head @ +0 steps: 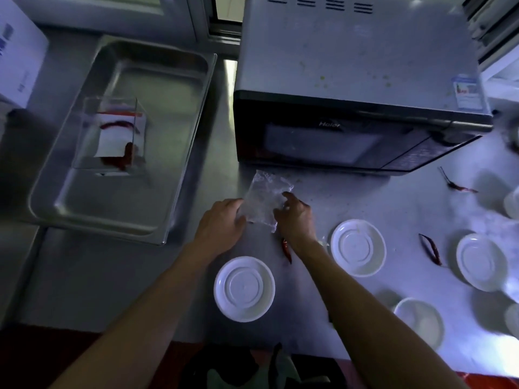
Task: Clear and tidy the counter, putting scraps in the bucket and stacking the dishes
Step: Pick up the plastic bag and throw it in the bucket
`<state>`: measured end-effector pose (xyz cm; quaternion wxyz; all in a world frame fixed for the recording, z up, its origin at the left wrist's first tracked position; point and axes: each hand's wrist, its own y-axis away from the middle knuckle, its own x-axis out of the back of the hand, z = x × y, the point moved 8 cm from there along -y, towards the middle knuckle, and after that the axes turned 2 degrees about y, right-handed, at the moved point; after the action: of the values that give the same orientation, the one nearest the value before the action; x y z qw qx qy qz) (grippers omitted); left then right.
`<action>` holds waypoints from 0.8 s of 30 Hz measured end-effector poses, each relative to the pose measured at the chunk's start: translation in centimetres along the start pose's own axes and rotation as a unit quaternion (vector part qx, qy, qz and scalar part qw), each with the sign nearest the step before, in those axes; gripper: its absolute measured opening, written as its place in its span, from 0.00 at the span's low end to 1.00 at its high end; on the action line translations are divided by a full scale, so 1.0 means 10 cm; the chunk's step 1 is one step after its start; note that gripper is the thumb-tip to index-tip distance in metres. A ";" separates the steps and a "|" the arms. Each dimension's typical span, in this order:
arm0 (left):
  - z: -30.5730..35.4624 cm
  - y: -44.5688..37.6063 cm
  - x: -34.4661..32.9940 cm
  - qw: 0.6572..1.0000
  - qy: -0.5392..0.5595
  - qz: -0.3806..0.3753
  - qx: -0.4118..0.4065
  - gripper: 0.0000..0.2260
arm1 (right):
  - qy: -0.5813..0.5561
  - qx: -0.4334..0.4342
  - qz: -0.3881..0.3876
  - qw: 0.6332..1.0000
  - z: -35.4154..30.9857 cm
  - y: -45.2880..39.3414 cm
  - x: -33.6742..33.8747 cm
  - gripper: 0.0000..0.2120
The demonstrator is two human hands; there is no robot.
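Steel counter held a microwave, a tray and white saucers; left hand and right hand gripped a clear plastic bag.

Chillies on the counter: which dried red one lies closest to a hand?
The chilli beside the right hand, partly hidden under its wrist. The other two chillies lie far right, among the dishes.

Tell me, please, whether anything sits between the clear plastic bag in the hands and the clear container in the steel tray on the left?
Nothing visible does. Both the left hand and right hand hold the plastic bag in front of the microwave. Between it and the clear container lie only bare counter and the low rim of the steel tray.
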<state>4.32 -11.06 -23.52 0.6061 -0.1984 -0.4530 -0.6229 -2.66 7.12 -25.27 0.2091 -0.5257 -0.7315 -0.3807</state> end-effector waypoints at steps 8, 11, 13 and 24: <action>-0.13 -0.07 0.06 1.000 0.009 -0.011 -0.009 0.17 | 0.002 -0.008 0.023 1.000 -0.09 -0.11 -0.05 0.23; -0.14 -0.08 0.08 1.000 0.006 -0.012 -0.010 0.17 | -0.019 -0.016 0.032 0.999 -0.10 -0.11 -0.05 0.24; -0.14 -0.09 0.08 1.000 0.005 -0.015 -0.013 0.16 | -0.042 -0.025 0.041 0.998 -0.09 -0.11 -0.04 0.24; 0.12 -0.16 0.07 0.999 0.010 -0.005 -0.046 0.18 | -0.101 -0.035 0.113 0.988 0.17 0.22 0.39 0.22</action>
<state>2.36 -10.73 -22.89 0.5982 -0.2172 -0.4188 -0.6478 -1.89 11.17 -22.87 0.1569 -0.6482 -0.6706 -0.3248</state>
